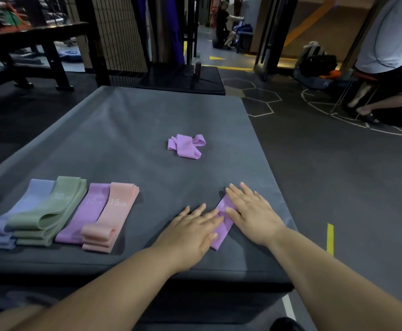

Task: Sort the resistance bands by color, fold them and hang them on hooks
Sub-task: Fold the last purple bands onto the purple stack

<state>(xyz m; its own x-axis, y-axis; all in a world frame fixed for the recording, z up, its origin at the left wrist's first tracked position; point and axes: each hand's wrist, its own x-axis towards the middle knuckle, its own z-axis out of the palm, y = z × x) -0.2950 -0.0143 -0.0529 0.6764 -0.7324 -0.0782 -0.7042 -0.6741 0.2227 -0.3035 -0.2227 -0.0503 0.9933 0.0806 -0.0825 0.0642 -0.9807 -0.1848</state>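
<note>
Purple band [222,226], flat strip, item in hand: I am pressing it down on the grey mat [133,130], near the mat's front edge and toward its right side. Left hand [190,232] is lying palm-down, fingers spread, over the strip's near half; right hand [250,211] is lying the same way over its far half. Neither hand is pinching or clasping; both are open and flat on the band.

Sorted stacks, near the mat's front-left corner, running left to right: blue [11,220], green [49,216], purple [85,213], pink [111,216], all folded.

Loose purple band [186,145], crumpled, lying near the mat's middle, well apart from both hands.

Step, as I am judging it: flattening and folding. Next move is calling for doubling the strip over, then carrying it to the purple stack. Hooks: none showing.
</note>
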